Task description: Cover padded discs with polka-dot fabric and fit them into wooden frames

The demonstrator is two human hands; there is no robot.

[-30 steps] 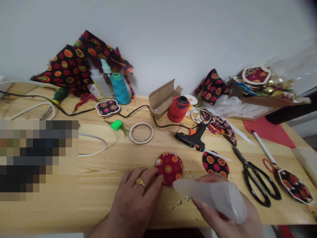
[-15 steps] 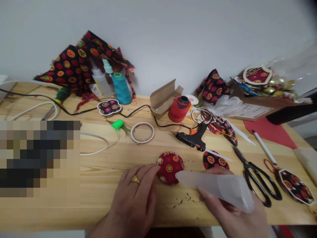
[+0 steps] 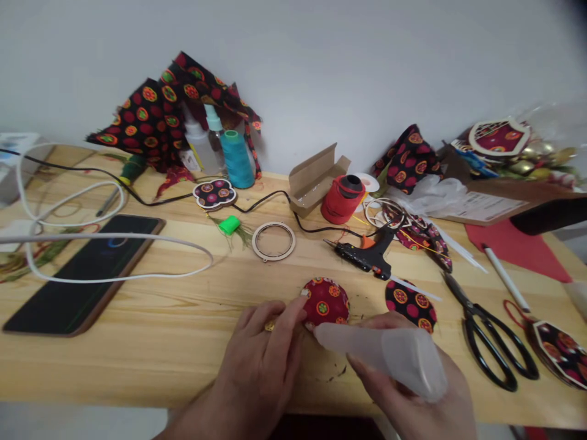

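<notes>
My left hand (image 3: 266, 360) rests on the wooden table (image 3: 160, 342), fingers together, their tips pressing the left edge of a red patterned fabric disc (image 3: 326, 299). A gold ring shows on one finger. My right hand (image 3: 413, 391) is wrapped round a translucent white squeeze bottle (image 3: 385, 354) held on its side. The bottle's nozzle tip touches the lower edge of the red disc. A second, black patterned fabric disc (image 3: 410, 302) lies just right of the red one.
Behind the discs lie a black glue gun (image 3: 367, 256) with its cord and a wooden ring (image 3: 274, 241). Black scissors (image 3: 493, 333) and a white pen (image 3: 504, 278) lie to the right. A phone (image 3: 87, 272) under a white cable sits at left. Thread spools, bottles and fabric scraps line the wall.
The view has shifted left, so everything sits further right in frame. My left fingertips have closed in on the disc's edge, and the bottle's nozzle has come down to the disc's lower edge.
</notes>
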